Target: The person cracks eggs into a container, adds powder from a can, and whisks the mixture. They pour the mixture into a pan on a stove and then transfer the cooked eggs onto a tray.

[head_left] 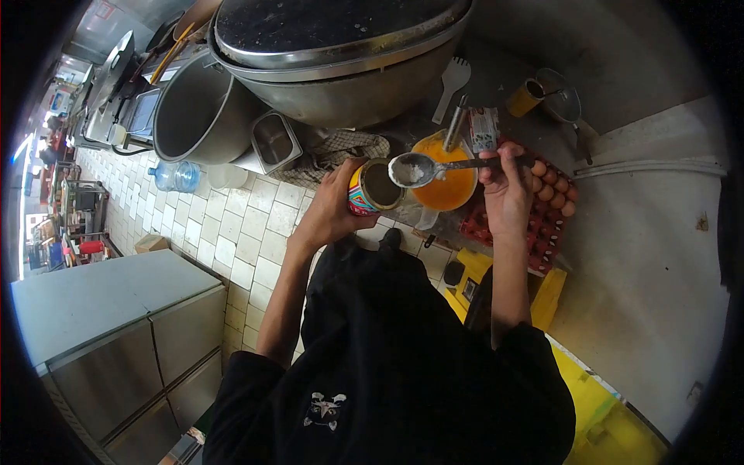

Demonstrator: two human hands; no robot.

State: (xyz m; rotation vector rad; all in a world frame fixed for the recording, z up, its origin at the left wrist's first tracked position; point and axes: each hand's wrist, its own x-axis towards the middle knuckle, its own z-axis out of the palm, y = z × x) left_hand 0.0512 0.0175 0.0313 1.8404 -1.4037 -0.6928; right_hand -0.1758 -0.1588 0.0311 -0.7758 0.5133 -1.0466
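My left hand (339,203) is wrapped round an open can (364,191) with a yellow, red and blue label, its mouth facing up toward me. In my right hand (508,190) is the dark handle of a metal spoon (457,165). White powder (415,164) lies in the spoon's bowl, which hangs just right of the can's rim. Beneath the spoon stands a bowl of orange-yellow liquid (443,192), with a metal utensil (456,128) leaning in it. What the can holds is too dark to make out.
Brown eggs (552,186) sit in a red tray (542,244) at the right. A large lidded pot (341,85) fills the back, with a deep empty pot (194,108) beside it. A checked cloth (341,151) and a white spatula (452,89) lie on the counter.
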